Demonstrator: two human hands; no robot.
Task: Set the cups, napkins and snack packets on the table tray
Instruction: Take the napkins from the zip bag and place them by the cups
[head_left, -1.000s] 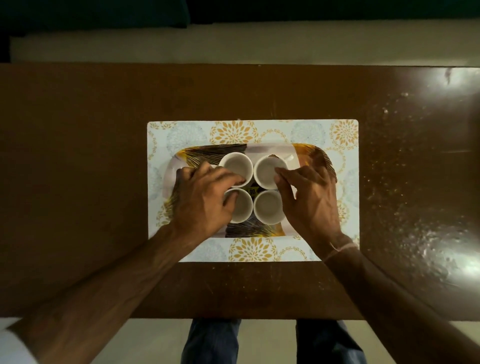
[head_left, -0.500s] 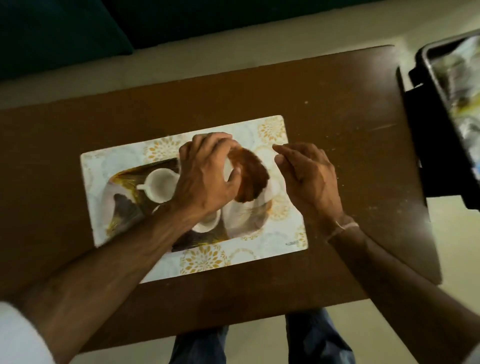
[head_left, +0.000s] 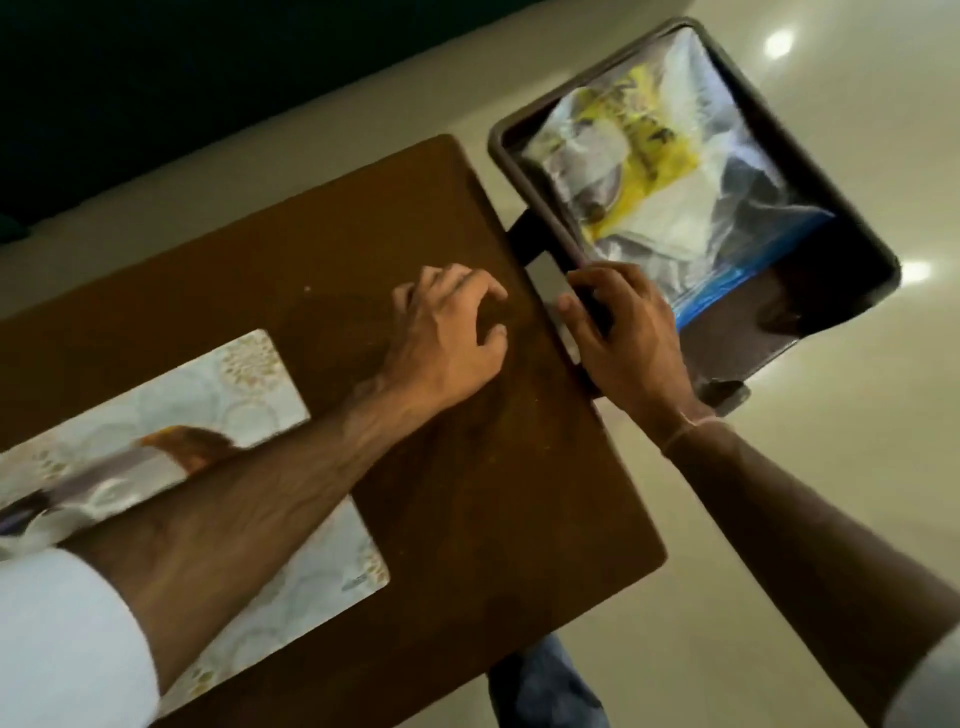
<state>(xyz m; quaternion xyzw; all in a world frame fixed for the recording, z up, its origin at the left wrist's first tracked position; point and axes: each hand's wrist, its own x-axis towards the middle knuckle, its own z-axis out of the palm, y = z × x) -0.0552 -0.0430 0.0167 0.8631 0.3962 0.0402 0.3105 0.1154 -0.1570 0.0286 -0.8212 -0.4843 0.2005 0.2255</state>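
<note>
Both hands out at the surface's right end, by the bin.
Right hand (head_left: 631, 340) fingers grip the dark bin's rim (head_left: 545, 208); snack packets (head_left: 639, 150) lie inside, just beyond. Left hand (head_left: 447, 338) hovers, fingers loosely curled, empty, well apart from the tray (head_left: 124, 467).

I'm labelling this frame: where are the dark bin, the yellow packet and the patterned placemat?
dark plastic bin (head_left: 530, 171), head view, left rim.
yellow snack packet (head_left: 641, 156), head view, yellow print.
pale patterned placemat (head_left: 244, 395), head view, bare upper area.
</note>
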